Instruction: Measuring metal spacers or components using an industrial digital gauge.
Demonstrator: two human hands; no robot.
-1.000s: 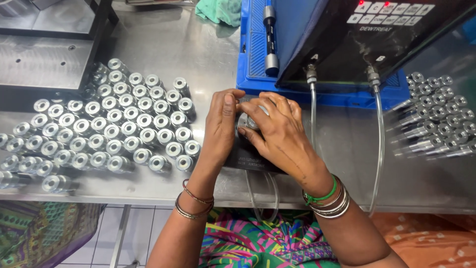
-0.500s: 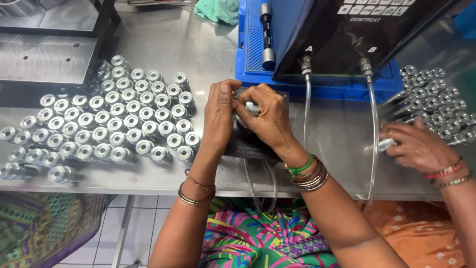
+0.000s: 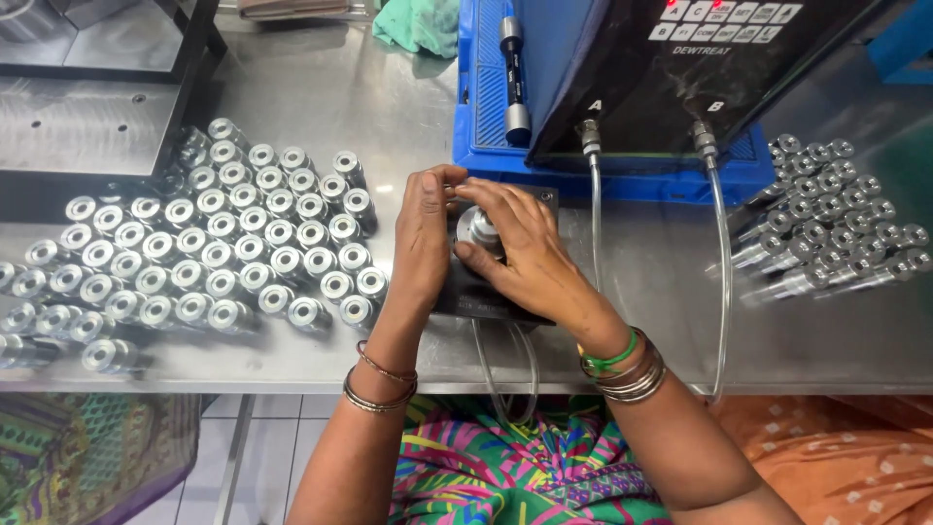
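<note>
Both hands close on the small round silver metal fitting [image 3: 478, 229] atop the dark block fixture [image 3: 491, 292]: right hand [image 3: 525, 255] fingers wrap it, left hand [image 3: 425, 233] fingertips pinch its edge; behind the fixture, a black slanted control box [image 3: 680, 78] with white square key labels.

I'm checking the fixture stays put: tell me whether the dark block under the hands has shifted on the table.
No. The dark block sits in the same spot as before, just in front of the blue tray.

Bare steel table [image 3: 408, 107] behind hands — metal cylinders [image 3: 224, 253] crowd left.
</note>
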